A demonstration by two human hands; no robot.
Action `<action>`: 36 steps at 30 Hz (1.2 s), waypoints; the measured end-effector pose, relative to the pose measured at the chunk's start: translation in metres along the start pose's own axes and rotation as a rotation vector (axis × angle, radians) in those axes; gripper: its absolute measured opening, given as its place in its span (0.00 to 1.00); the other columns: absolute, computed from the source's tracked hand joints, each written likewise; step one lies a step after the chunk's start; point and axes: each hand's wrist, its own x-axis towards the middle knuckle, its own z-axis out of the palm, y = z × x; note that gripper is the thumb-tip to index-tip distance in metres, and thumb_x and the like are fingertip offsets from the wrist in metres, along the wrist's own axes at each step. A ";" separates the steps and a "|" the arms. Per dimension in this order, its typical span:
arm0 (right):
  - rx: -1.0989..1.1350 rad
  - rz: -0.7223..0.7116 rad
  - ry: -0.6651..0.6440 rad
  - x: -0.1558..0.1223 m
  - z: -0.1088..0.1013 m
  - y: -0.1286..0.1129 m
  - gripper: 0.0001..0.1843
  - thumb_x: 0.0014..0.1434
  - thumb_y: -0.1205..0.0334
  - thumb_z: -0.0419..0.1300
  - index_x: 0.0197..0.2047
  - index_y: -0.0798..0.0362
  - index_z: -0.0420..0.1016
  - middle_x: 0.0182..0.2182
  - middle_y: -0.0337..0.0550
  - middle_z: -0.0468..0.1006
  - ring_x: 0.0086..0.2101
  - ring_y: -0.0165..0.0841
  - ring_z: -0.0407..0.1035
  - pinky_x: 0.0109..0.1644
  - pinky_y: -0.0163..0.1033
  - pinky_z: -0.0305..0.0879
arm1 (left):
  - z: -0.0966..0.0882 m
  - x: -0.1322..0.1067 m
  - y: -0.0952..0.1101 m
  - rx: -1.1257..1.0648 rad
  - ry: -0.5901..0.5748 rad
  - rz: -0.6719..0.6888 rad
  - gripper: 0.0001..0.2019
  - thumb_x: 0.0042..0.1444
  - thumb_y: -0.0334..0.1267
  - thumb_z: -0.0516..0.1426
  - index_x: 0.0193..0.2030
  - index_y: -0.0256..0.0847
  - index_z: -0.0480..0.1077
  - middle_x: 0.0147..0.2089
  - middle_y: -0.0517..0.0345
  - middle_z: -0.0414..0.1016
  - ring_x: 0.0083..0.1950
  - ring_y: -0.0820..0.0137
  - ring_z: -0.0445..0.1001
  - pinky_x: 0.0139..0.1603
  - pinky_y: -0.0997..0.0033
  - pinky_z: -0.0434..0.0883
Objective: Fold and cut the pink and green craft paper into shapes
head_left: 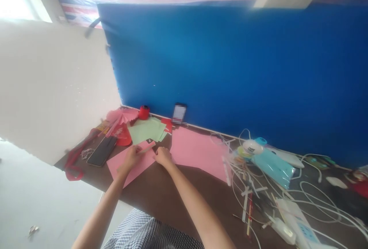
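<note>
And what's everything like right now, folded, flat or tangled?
Near pink sheet: under the left hand, folds unclear
Wide pink sheet: spread out
Green sheets: overlapping
Pleated pink paper: fanned out
Dark phone: lying flat, nothing lit
White cables: looped, crossing
Power strip: on or off, can't tell

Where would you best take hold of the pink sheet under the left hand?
Probably by the near corner of the pink sheet, coming from the near side of the table. That corner looks flat, uncovered and points toward the table's near edge, while the left hand covers part farther in. A light pinch should suit it.
</note>
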 end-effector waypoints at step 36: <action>0.969 0.038 0.400 -0.117 -0.045 0.167 0.21 0.49 0.44 0.58 0.34 0.55 0.70 0.31 0.47 0.74 0.28 0.34 0.69 0.25 0.36 0.67 | -0.003 0.005 0.034 -0.298 0.174 0.072 0.21 0.48 0.45 0.55 0.47 0.36 0.65 0.42 0.50 0.73 0.43 0.63 0.71 0.45 0.65 0.68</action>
